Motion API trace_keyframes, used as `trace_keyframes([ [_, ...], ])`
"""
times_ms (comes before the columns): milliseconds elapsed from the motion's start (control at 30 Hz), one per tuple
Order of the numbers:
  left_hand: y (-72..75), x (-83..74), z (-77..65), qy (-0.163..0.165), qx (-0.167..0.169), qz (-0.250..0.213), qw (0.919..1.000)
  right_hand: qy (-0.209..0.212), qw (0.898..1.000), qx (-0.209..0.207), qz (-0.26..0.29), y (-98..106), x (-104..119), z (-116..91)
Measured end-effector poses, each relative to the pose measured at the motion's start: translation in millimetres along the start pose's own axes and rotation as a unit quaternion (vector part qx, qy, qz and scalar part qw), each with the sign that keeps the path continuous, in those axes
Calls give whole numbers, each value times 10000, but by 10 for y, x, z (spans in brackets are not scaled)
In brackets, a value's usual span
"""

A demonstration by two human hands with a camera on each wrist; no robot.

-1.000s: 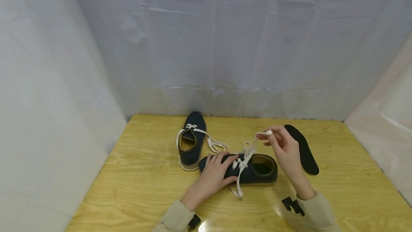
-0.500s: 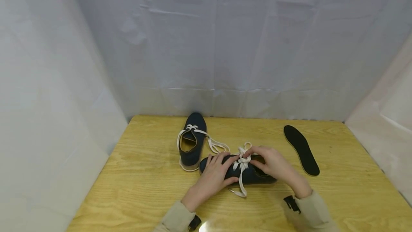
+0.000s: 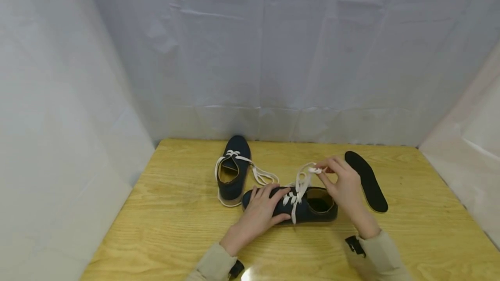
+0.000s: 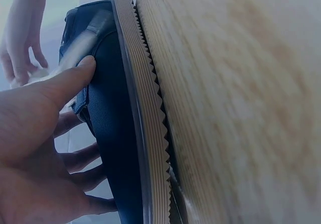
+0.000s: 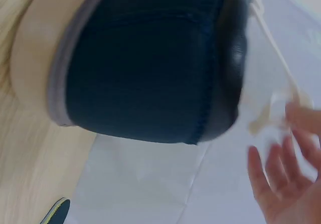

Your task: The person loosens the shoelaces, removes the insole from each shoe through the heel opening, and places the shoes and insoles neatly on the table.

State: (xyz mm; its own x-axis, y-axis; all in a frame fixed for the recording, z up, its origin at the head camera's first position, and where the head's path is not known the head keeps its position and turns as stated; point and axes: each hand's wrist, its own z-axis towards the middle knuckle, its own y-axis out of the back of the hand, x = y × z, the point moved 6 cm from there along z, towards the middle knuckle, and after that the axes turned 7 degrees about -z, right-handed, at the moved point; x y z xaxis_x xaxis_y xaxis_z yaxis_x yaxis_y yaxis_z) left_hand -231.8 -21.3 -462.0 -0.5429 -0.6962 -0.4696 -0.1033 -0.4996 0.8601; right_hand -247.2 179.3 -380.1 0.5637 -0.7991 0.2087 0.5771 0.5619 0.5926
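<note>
A navy shoe [image 3: 312, 214] with white laces lies sideways at the table's front middle, toe to the left. My left hand [image 3: 259, 209] holds its front part, fingers over the top and thumb along the near side; the left wrist view shows that thumb [image 4: 75, 81] against the upper. My right hand [image 3: 343, 181] pinches the white shoelace [image 3: 303, 183] between thumb and fingers, up and right of the eyelets, pulled taut from the shoe. In the right wrist view the shoe's heel [image 5: 145, 68] fills the middle, and the raised lace [image 5: 276, 48] runs to my fingers.
A second navy shoe [image 3: 238, 187] stands at the back left, its white laces trailing right toward the first shoe. A black insole [image 3: 367, 181] lies on the wooden table [image 3: 175, 229] to the right. White sheeting [image 3: 258, 55] hangs behind and at both sides.
My right hand dipped to the lace knot, then came back up and right, pinching the shoelace. The lace end on the near side is shorter now. My left hand stays on the shoe.
</note>
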Motion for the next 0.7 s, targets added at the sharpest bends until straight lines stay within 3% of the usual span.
trace_keyframes([
  [100, -2, 4, -2, 6, 7, -10, 10000, -819, 9952, -410, 354, 133, -109, 20],
  [167, -4, 7, -5, 15, 17, 3, 10000, -1467, 9831, -403, 1014, 172, -200, 4],
  [233, -5, 6, -8, 13, 18, 0, 10000, -2112, 9579, -352, 1912, 177, -288, -24],
  [300, -8, 4, -8, 2, 15, -8, 10000, -2633, 9226, -355, 2797, 165, -357, -53],
  [367, -11, 2, -7, -14, 11, -21, 10000, -2904, 8910, -356, 3471, 141, -399, -71],
  [400, -10, 1, -7, -17, 11, -28, 10000, -2977, 8805, -304, 3677, 127, -405, -77],
  [467, -10, 2, -5, -18, 4, -24, 10000, -2980, 8711, -80, 3903, 81, -404, -84],
  [533, -8, 1, -3, -13, -4, -26, 10000, -2908, 8683, 262, 4010, 7, -382, -88],
  [700, -1, -1, -1, -24, -28, -17, 10000, -2546, 8694, 1246, 4047, -220, -244, -102],
])
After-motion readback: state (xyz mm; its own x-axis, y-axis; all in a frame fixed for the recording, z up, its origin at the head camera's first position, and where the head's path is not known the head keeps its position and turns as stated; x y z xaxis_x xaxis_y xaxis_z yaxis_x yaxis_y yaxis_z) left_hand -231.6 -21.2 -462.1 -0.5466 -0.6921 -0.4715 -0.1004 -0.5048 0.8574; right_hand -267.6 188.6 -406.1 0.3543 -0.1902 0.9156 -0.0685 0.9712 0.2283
